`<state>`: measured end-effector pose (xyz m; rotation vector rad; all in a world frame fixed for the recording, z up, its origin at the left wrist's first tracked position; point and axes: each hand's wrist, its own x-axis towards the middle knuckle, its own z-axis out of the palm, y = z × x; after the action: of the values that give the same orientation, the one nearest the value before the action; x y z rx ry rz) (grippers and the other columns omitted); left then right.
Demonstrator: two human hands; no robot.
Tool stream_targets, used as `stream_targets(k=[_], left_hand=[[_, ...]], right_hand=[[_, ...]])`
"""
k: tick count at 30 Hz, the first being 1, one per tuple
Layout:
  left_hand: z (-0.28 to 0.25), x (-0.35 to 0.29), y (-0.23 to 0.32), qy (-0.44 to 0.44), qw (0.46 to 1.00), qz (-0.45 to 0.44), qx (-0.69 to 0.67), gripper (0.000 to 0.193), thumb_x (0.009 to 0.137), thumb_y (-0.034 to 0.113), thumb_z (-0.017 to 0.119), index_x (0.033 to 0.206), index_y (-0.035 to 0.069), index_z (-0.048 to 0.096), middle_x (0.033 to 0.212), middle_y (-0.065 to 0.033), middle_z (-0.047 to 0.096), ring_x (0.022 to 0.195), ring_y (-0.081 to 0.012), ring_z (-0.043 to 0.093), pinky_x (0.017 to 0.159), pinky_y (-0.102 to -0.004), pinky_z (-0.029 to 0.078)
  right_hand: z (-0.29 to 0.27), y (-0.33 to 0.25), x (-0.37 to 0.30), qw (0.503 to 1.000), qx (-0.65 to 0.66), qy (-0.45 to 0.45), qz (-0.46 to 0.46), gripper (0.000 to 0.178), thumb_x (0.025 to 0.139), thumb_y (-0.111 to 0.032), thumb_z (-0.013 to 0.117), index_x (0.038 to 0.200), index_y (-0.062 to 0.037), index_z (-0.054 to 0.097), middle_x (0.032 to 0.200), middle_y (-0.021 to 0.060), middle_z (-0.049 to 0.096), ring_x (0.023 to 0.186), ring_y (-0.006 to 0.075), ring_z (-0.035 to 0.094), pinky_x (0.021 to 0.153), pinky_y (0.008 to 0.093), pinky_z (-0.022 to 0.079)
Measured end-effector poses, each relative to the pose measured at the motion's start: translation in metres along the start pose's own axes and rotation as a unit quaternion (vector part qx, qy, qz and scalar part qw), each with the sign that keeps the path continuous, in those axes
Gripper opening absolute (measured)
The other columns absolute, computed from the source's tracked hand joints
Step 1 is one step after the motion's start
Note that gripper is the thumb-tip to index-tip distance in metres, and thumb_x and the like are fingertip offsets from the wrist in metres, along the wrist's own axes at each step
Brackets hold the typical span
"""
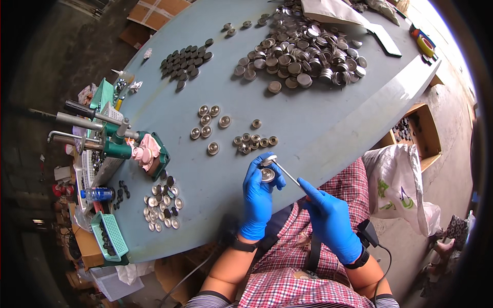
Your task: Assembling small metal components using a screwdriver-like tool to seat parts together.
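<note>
My left hand (258, 197), in a blue glove, is closed near the table's front edge. Its fingers hold a small round metal cap (267, 175), with a second pale metal disc (269, 160) just above it. A thin metal rod (287, 173) runs from that upper disc to my right hand (331, 220). The right hand is also gloved in blue and is shut on the rod, its index finger stretched along it. Whatever handle the rod has is hidden in the palm. Beyond my left hand lie several small metal rings (255, 139) and larger metal caps (206, 119).
A green hand press (118, 148) with a pink cloth stands at the left edge of the table (179, 110). Piles of metal discs (303, 61) and dark discs (186, 60) lie farther back. Caps (163, 205) lie at the near left. A white bag (398, 187) hangs at right.
</note>
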<state>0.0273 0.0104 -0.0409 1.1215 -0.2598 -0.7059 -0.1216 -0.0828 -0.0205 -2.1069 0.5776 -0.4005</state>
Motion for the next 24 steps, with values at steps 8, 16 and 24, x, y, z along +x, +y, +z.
stream_targets(k=[8,16,24], left_hand=[[0.003,-0.002,0.016,0.005,0.995,-0.010,0.096,0.034,0.101,0.031,0.044,0.116,0.003,0.057,0.081,-0.0029,0.057,0.065,-0.0076,0.049,0.059,-0.0214,0.040],[-0.064,0.021,0.039,0.061,0.948,-0.046,0.309,0.027,0.097,0.028,0.054,0.100,0.003,0.064,0.067,0.0006,0.057,0.057,-0.0047,0.047,0.053,-0.0186,0.038],[-0.115,0.030,0.069,0.162,0.901,0.037,0.401,0.029,0.096,0.029,0.056,0.096,0.001,0.063,0.066,0.0003,0.057,0.059,-0.0060,0.047,0.055,-0.0229,0.040]], right_hand=[[-0.007,-0.004,0.000,0.999,-0.044,-0.015,-0.022,0.052,0.083,-0.007,0.065,0.131,-0.0197,0.055,0.075,0.0095,0.059,0.059,0.0259,0.058,0.052,0.0353,0.047],[-0.007,0.001,-0.009,0.999,-0.006,-0.039,-0.003,0.051,0.081,-0.004,0.065,0.129,-0.0184,0.057,0.075,0.0093,0.060,0.060,0.0255,0.059,0.054,0.0346,0.047],[-0.001,0.006,-0.012,0.996,0.068,-0.044,0.039,0.055,0.076,0.005,0.065,0.127,-0.0151,0.059,0.079,0.0097,0.063,0.065,0.0219,0.062,0.061,0.0305,0.050]])
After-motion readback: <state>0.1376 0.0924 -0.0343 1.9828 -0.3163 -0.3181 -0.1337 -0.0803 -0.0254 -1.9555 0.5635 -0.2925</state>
